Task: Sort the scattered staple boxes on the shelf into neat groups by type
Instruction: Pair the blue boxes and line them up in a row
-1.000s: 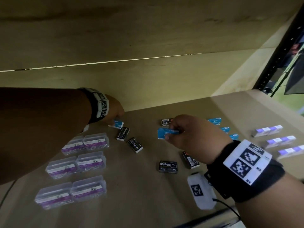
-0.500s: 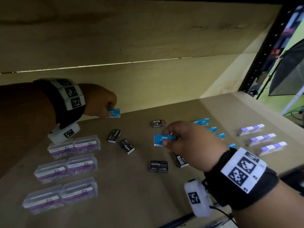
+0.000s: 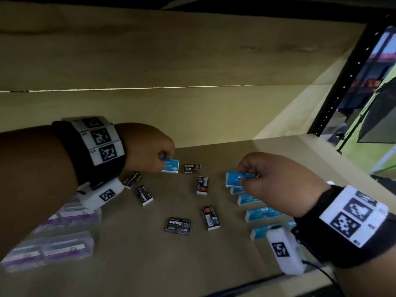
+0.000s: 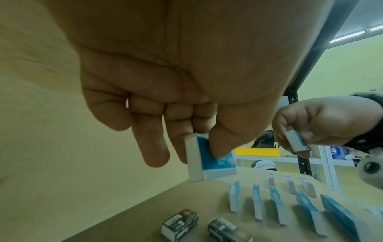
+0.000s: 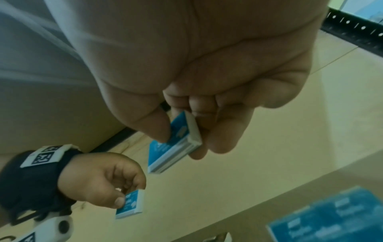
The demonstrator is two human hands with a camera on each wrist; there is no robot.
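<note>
Materials: flat cardboard staple boxes, blue-and-white or black; clear lidded plastic cases with purple labels; a matte board shelf.
Left hand: thumb and fingers pinch one blue box, lifted off the shelf.
Right hand: pinches a second blue box by thumb and fingertips.
Beneath the right grip: a row of blue boxes, partly hidden by the wrist.
Between the grips: scattered black boxes, lying flat at mixed angles.
Below the left forearm: the clear cases, paired.

Right hand pinches blue staple box; left hand pinches second blue box.
</note>
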